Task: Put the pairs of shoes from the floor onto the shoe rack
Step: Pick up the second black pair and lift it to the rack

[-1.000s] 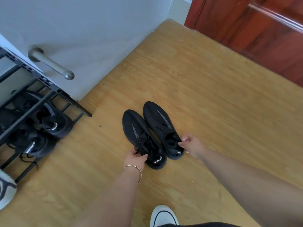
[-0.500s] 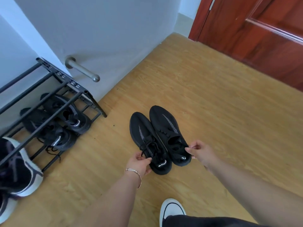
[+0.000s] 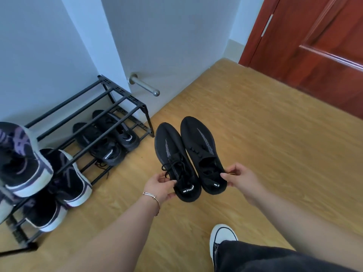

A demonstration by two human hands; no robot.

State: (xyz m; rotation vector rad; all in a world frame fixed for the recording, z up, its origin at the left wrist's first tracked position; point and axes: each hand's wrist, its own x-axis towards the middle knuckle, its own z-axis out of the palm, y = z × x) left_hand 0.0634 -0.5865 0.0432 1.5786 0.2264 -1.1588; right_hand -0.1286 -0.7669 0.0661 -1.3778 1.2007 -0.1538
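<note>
I hold a pair of black knit sneakers side by side above the wooden floor, toes pointing away from me. My left hand (image 3: 160, 186) grips the heel of the left black sneaker (image 3: 172, 154). My right hand (image 3: 238, 176) pinches the heel of the right black sneaker (image 3: 200, 146). The black metal shoe rack (image 3: 117, 97) stands against the wall to the left of the held pair. On its lower tier sits another black pair (image 3: 107, 138). Black and white sneakers (image 3: 21, 161) fill the rack's left part.
A white door (image 3: 167, 46) with a metal handle (image 3: 145, 86) stands right behind the rack's right end. A red-brown wooden door (image 3: 318, 52) closes off the far right. My white-toed shoe (image 3: 222, 238) and dark trouser leg are at the bottom. Wooden floor (image 3: 275, 144) stretches to the right.
Both hands have lifted the black pair off the floor. The view has swung left and up, so more of the rack and its shoes shows.
</note>
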